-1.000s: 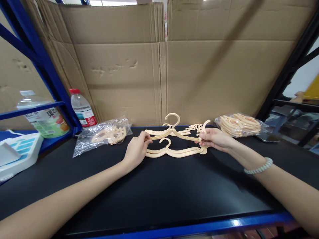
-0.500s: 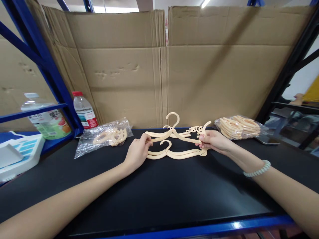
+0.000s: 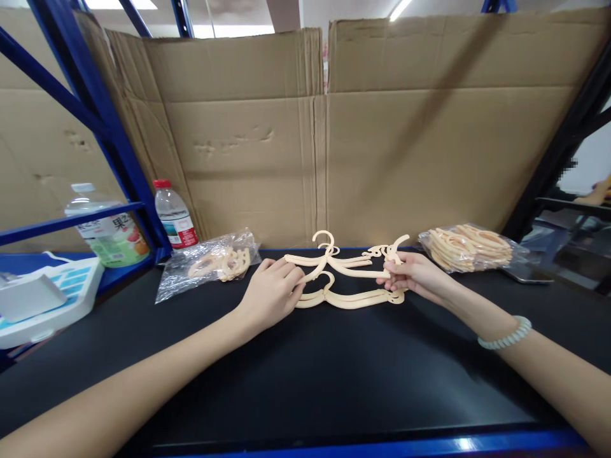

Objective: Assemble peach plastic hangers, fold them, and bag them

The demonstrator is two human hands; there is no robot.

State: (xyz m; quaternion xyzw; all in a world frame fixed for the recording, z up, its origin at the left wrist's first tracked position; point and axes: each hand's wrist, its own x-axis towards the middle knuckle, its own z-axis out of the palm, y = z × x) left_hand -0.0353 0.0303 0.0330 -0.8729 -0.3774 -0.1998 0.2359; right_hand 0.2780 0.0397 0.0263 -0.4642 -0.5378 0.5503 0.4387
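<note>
1. The left hand [image 3: 270, 294] pinches the left end of a cream plastic clothes hanger [image 3: 341, 266], its fingertips pressed together on the arm of the hanger.
2. The right hand [image 3: 414, 276] has its grip closed on the right end of the same hanger, where the end curls into an ornament.
3. That hanger is held low over the black worktop [image 3: 305, 362], near its far edge and just in front of the brown cardboard wall [image 3: 382, 140].
4. A second cream hanger [image 3: 351, 297] lies flat on the worktop directly below the held one, between the two hands.
5. A clear plastic bag of cream hangers [image 3: 210, 264] lies to the left of the left hand.
6. A fuller bag of hangers [image 3: 470, 247] lies to the right, beyond the right hand.
7. A red-capped water bottle [image 3: 174, 215] stands by the blue shelf post [image 3: 114, 133].
</note>
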